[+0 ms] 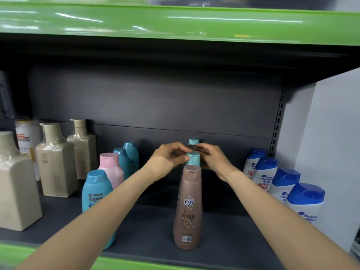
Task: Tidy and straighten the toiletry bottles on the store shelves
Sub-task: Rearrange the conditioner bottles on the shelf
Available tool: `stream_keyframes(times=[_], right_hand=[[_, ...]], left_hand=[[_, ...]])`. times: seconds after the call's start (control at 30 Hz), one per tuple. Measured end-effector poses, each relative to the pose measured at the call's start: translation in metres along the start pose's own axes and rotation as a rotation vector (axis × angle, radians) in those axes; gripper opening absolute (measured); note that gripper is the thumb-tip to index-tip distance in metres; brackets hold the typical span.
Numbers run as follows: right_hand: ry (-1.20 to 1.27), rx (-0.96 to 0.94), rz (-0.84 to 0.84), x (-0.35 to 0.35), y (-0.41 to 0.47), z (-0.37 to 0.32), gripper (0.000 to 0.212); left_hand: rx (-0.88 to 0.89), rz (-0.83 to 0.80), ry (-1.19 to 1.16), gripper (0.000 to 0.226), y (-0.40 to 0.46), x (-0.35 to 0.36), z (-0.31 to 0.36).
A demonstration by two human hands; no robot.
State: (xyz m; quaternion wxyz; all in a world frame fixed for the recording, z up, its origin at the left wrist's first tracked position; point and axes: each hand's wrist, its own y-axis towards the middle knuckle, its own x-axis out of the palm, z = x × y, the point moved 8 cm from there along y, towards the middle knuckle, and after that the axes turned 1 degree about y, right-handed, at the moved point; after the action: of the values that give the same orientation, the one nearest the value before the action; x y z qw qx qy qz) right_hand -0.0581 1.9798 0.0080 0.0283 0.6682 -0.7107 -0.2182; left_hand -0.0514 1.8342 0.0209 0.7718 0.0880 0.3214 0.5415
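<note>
A brown shampoo bottle (188, 209) stands upright at the front middle of the dark shelf (229, 238). Behind it in a row stand a teal-capped bottle (193, 158), a second brown bottle of which only the dark cap (191, 147) shows, and another teal cap (193, 141) at the back. My left hand (167, 160) and my right hand (211, 157) reach in from either side and close around that second brown bottle near its cap. My left thumb touches the teal-capped bottle. The held bottle's body is hidden.
Left of the row stand blue bottles (95, 193), a pink bottle (111, 168) and several beige square bottles (56, 162). Several white bottles with blue caps (305, 203) line the right side. A green shelf edge (175, 22) hangs overhead.
</note>
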Motion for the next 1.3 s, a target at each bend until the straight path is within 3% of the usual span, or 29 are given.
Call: stream_keyframes(times=[0.27, 0.37, 0.47, 0.57, 0.67, 0.77, 1.03, 1.3], right_hand=[[-0.014, 0.023, -0.009, -0.004, -0.002, 0.004, 0.02], [0.022, 0.06, 0.029, -0.015, 0.0, 0.005, 0.035], [0.003, 0.064, 0.196, -0.035, 0.011, 0.002, 0.031], [-0.204, 0.063, 0.283, -0.044, 0.027, -0.002, 0.03], [-0.425, 0.057, 0.174, -0.032, 0.042, -0.004, 0.036], [-0.544, 0.037, 0.09, -0.019, 0.051, -0.003, 0.039], [-0.449, -0.001, 0.329, -0.033, 0.056, 0.004, 0.013], [-0.345, 0.052, 0.416, -0.053, 0.033, 0.003, 0.017]], left_hand=[[-0.024, -0.002, -0.027, 0.012, -0.003, 0.0, 0.001], [-0.048, 0.119, 0.003, 0.009, 0.003, -0.013, 0.0], [-0.052, 0.242, 0.132, 0.013, 0.018, -0.028, 0.0], [-0.053, 0.184, 0.298, 0.015, 0.035, -0.023, 0.004], [-0.047, 0.069, 0.382, 0.017, 0.046, -0.011, 0.003], [-0.038, -0.004, 0.322, 0.019, 0.05, -0.003, -0.005], [-0.031, 0.033, 0.193, 0.018, 0.051, -0.001, -0.012], [-0.054, 0.008, 0.229, 0.019, 0.05, -0.001, -0.009]])
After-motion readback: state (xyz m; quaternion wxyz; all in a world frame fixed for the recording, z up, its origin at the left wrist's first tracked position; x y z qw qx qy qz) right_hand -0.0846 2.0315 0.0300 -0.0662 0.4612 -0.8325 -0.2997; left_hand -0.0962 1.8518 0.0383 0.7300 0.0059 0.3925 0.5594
